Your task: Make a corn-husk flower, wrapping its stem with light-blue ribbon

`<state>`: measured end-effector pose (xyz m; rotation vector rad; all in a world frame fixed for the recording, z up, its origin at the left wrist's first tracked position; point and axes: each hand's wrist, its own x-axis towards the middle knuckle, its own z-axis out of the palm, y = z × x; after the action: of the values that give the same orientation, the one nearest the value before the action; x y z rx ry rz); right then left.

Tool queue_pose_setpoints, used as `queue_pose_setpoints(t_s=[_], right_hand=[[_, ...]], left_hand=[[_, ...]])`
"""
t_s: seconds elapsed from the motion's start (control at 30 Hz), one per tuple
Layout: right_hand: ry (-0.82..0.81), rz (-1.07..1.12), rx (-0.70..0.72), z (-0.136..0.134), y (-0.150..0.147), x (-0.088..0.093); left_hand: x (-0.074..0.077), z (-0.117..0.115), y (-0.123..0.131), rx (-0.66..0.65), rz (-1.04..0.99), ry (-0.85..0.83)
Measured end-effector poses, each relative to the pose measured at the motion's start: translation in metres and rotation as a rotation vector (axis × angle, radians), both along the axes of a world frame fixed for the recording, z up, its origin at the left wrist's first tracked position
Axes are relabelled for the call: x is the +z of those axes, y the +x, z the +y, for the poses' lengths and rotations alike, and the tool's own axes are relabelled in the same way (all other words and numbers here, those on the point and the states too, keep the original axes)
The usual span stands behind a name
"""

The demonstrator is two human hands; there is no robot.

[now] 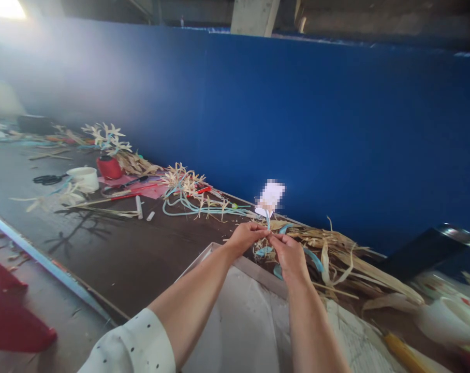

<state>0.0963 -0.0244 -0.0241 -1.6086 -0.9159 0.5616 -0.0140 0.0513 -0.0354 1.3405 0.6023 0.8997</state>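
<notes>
My left hand (pixel 247 236) and my right hand (pixel 291 255) meet above the table, fingertips pinched together. Between them rises a thin light-blue stem (pixel 268 221), and both hands grip its lower part. A blurred-out pale patch covers whatever is at the stem's top. Light-blue strips (pixel 313 259) and dry husks (pixel 336 243) lie beside and behind my right hand. To the left of my hands, husk flowers (pixel 182 178) rest with long light-blue stems (pixel 180 209) on the dark table.
Farther left are a white cup (pixel 83 179), a red thread spool (pixel 109 168), black scissors (pixel 48 179) and more husk flowers (pixel 106 137). A blue partition (pixel 297 119) runs behind the table (pixel 149 259). At right a dark cylinder (pixel 421 259) leans near a white container (pixel 448 321).
</notes>
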Motion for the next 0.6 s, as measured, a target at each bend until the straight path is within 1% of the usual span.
queue_pose_setpoints(t_s=[0.1,0.2,0.37,0.47,0.53,0.6], right_hand=[[0.019,0.003,0.02,0.0001,-0.0003,-0.0005],[0.035,0.022,0.051,0.0001,-0.0016,-0.001],[0.012,0.19,0.132,-0.0006,-0.0042,0.001],[-0.005,0.237,0.114,-0.0015,-0.0049,0.0034],[0.002,0.2,0.083,-0.0017,-0.004,0.004],[-0.001,0.112,0.052,-0.0014,-0.0016,0.0031]], left_hand=[[0.0001,-0.0002,0.0001,-0.003,-0.007,-0.019],[-0.0001,0.0008,0.0,0.013,-0.006,-0.003],[0.0007,0.003,-0.001,0.069,0.043,0.062],[0.0025,0.0021,-0.002,0.09,0.092,0.081],[0.004,0.0009,-0.0026,0.101,0.131,0.086],[0.0047,-0.0002,-0.0029,0.105,0.173,0.109]])
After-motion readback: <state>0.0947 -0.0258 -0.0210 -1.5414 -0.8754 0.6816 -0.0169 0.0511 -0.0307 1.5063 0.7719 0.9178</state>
